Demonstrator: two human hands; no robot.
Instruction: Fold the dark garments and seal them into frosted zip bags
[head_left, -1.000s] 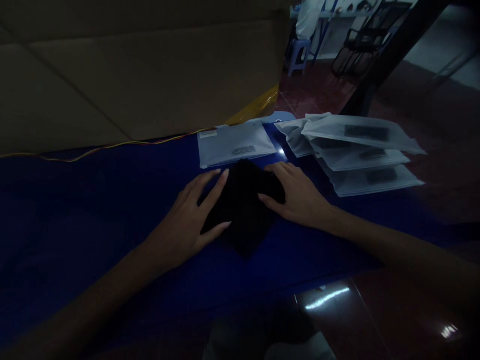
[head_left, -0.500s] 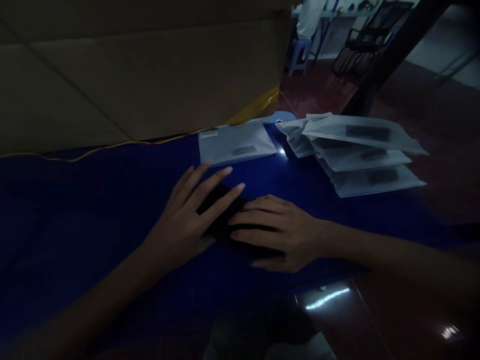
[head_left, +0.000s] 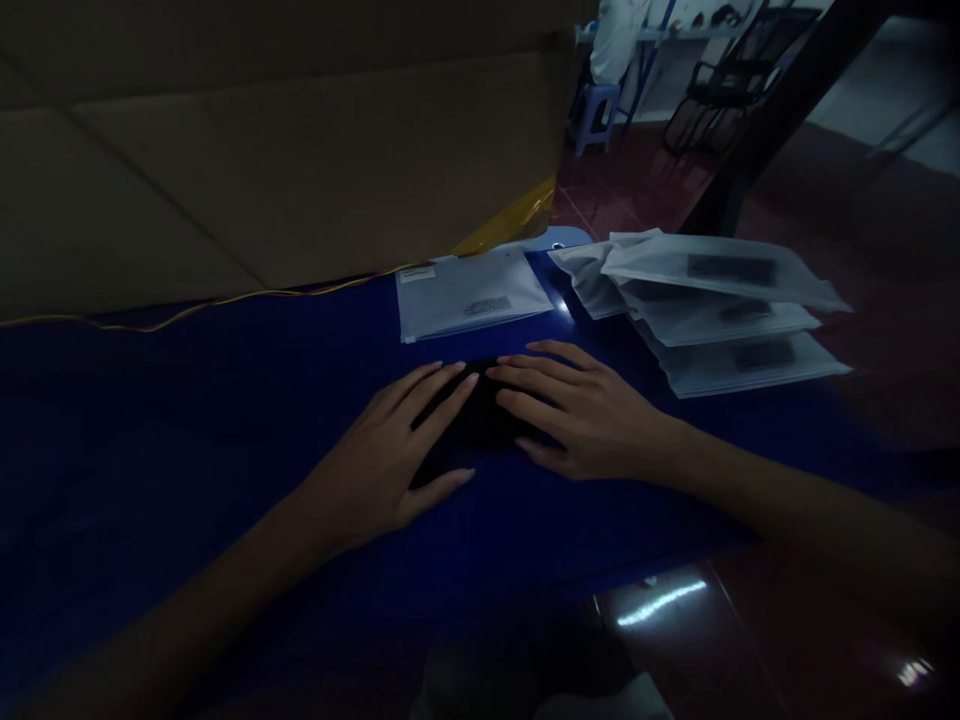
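A black, soft-looking flat item (head_left: 484,415) lies on the blue tabletop (head_left: 225,430); the dim light hides what kind it is. My left hand (head_left: 401,440) rests over its left part, fingers stretched out and thumb apart. From the right, my right hand (head_left: 574,410) lies over the other side with its fingers spread. Both hands are palm down, and they cover much of the black item. Just beyond them is a flat whitish plastic pouch (head_left: 457,295) with a label and small dark print.
Several frosted bags with dark contents (head_left: 720,300) overlap at the table's right. A large cardboard box (head_left: 300,170) stands along the back, a thin yellow-red wire (head_left: 180,312) at its foot. Beyond are a seated person (head_left: 619,45), a blue stool (head_left: 598,115) and a black chair (head_left: 739,80).
My right hand has moved up and slightly right, away from my left hand. The left thumb now shows, spread out, and more of the black item's middle is visible.
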